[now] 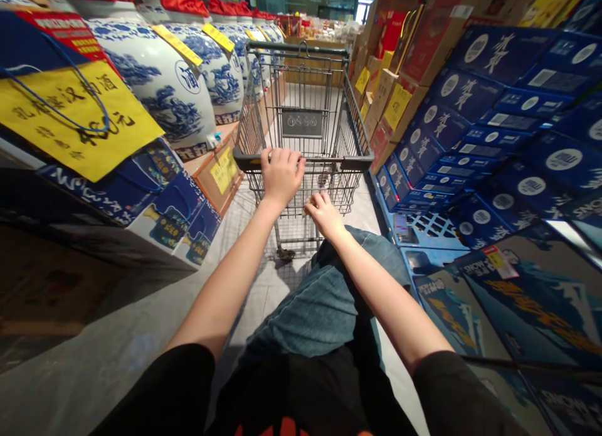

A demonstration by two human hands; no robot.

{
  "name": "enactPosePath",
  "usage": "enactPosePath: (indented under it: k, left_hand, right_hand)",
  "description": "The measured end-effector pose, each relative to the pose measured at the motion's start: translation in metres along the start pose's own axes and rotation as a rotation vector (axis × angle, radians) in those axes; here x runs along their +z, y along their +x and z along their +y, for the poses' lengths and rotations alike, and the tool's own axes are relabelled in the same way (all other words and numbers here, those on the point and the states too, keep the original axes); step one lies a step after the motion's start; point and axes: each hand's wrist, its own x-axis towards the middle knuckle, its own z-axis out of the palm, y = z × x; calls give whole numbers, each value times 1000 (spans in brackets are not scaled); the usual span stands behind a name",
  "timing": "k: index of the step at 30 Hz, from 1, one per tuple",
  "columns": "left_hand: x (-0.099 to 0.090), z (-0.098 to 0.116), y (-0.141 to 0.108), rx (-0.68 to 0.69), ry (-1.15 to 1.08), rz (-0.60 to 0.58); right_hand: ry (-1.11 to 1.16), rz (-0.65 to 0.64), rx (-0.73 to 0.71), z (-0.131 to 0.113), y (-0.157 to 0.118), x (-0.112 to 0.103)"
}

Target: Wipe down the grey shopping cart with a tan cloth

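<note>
A dark grey wire shopping cart (303, 123) stands straight ahead of me, and no goods show in its basket. Its push handle (343, 165) runs crosswise in front of me. My left hand (282, 174) is wrapped over the handle, left of its middle. Lower and to the right, just below the handle, my right hand (324, 214) is apart from it with curled fingers. A small pale bit shows at the right fingertips, too small to name. The cart's wire back lies just beyond that hand.
Large blue-and-white porcelain jars (169, 78) with red cloth tops line the left. Nearer stand gift boxes (162, 216) and a yellow price sign (79, 119). Stacked blue cartons (437, 110) on a blue plastic pallet (435, 232) line the right. A tiled floor (263, 285) runs between.
</note>
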Motion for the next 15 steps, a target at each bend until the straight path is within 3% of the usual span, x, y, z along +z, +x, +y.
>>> enactPosePath:
  k: [2, 7, 9, 12, 15]
  left_hand:
    - [4, -3, -3, 1, -18, 36]
    - [14, -11, -4, 2, -44, 80]
    - [15, -11, -3, -7, -51, 67]
    - [14, -9, -2, -16, -71, 58]
    - [12, -7, -2, -19, -75, 53]
  right_hand:
    - [-2, 0, -37, -2, 1, 3]
    - [105, 296, 0, 6, 8, 3]
    - [116, 335, 26, 10, 8, 3]
    - [79, 249, 33, 9, 6, 5]
    - [23, 64, 16, 1, 1, 7]
